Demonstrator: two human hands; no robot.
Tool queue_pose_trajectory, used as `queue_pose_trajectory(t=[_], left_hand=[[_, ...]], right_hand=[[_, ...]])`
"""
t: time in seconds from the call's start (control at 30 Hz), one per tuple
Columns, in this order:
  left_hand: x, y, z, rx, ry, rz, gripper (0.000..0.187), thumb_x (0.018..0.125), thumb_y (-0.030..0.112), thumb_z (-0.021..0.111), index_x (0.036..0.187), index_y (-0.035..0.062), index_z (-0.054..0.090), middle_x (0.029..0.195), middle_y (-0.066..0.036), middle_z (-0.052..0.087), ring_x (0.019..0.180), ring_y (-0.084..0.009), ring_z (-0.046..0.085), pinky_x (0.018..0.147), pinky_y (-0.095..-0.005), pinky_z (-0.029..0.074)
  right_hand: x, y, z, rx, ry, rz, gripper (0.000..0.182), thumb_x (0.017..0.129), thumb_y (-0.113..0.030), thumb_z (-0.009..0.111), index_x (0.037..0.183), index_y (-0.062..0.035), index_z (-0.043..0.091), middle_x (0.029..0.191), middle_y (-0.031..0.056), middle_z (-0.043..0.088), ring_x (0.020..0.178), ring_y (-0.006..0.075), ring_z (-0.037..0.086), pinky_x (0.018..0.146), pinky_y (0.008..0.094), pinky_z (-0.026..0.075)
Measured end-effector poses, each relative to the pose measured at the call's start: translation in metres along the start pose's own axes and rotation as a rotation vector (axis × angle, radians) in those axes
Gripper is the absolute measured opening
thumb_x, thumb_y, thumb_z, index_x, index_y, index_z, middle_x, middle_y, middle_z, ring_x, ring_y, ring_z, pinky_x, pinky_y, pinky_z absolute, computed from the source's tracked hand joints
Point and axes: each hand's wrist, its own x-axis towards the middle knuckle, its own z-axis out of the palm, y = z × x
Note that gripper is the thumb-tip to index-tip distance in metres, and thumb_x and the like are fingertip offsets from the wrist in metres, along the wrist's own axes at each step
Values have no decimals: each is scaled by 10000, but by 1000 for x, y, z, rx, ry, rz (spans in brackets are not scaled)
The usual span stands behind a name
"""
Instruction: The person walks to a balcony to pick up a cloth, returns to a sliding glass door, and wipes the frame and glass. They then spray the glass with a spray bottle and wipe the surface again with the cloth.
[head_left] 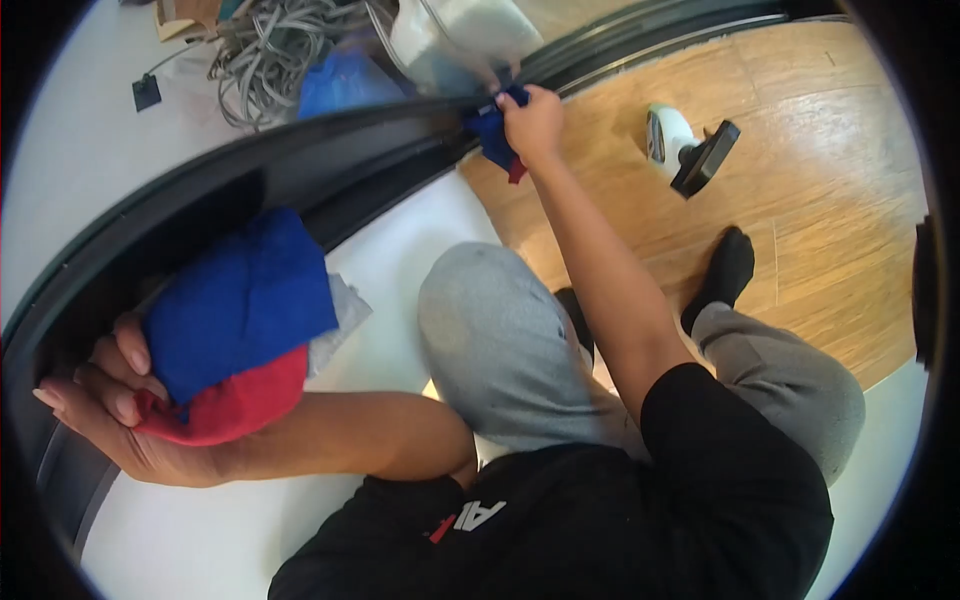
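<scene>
At the lower left, my left hand (110, 400) is closed around a bundle of cloths. A blue cloth (245, 300) lies on top of the bundle, a red cloth (235, 405) hangs below it, and a grey cloth (340, 315) pokes out on the right. Farther forward, my right hand (533, 122) grips a dark blue cloth (492, 138) with a small red part at its lower end. This cloth touches the dark frame (400, 125) of a glass panel. My right fingertips are partly hidden by the cloth and the frame.
A white handheld device with a black head (675, 140) lies on the wooden floor (800, 180). Behind the glass are bundled grey cables (265, 60), a blue plastic bag (345, 85) and a white object (460, 35). My legs and black-socked foot (728, 270) are below.
</scene>
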Motion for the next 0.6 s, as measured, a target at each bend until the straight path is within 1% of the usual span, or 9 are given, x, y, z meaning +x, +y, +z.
queue_pose_trajectory(t=[0.03,0.13,0.2,0.23,0.33,0.47,0.5,0.53,0.6], left_hand=[[6,-1,-10,-35,-114,-15,327,1066,170,471,743,123,454,602,49,299,553,-89,293,582,-258,328],[5,-4,-13,-107,-161,-54,310,1055,153,498,749,117,471,597,47,300,555,-89,294,586,-261,321],[-2,-3,-2,9,-17,-15,299,1050,146,511,754,115,478,594,46,300,557,-87,297,587,-261,318],[-3,-2,4,46,58,27,294,1047,142,517,756,113,481,592,45,300,558,-85,298,588,-261,317],[4,-1,-2,-25,-38,18,297,1047,143,518,755,108,477,590,44,302,558,-84,300,590,-262,318],[-2,-2,8,67,106,45,306,1045,146,525,746,101,474,585,41,310,548,-88,296,583,-266,318],[-2,-2,8,68,104,52,309,1043,147,529,743,103,473,583,40,309,546,-90,297,582,-269,319],[-1,-1,8,73,99,51,312,1042,148,533,739,104,473,582,39,308,543,-91,297,580,-271,320],[4,1,-7,-28,-57,14,317,1038,152,542,733,107,469,578,37,310,536,-92,295,575,-274,323]], right_hand=[[5,-10,-3,30,-1,-45,241,796,-212,761,854,19,729,808,247,686,794,417,677,731,442,520],[-13,-13,-8,69,-12,-66,235,796,-207,762,855,18,730,808,246,688,785,416,679,726,444,522],[-8,-2,1,72,-2,-21,236,794,-213,765,859,11,734,818,242,692,799,415,679,735,447,523],[-1,-3,-3,-13,-6,-11,233,800,-216,763,873,4,739,836,241,695,836,415,682,766,452,526],[8,-4,-10,-96,-97,-88,228,802,-212,759,874,4,739,846,243,694,865,420,680,785,459,529],[5,1,-3,-170,-12,-105,250,784,-216,774,869,17,740,874,257,694,890,434,672,797,474,525],[13,4,-3,-264,-40,-98,249,763,-202,787,855,24,741,823,223,712,775,374,701,756,437,541],[17,2,-8,-139,-127,17,239,753,-191,791,835,27,737,788,193,709,725,334,693,720,419,542],[27,-1,-13,121,-294,247,220,733,-169,798,795,31,730,719,135,702,623,254,676,648,381,543]])
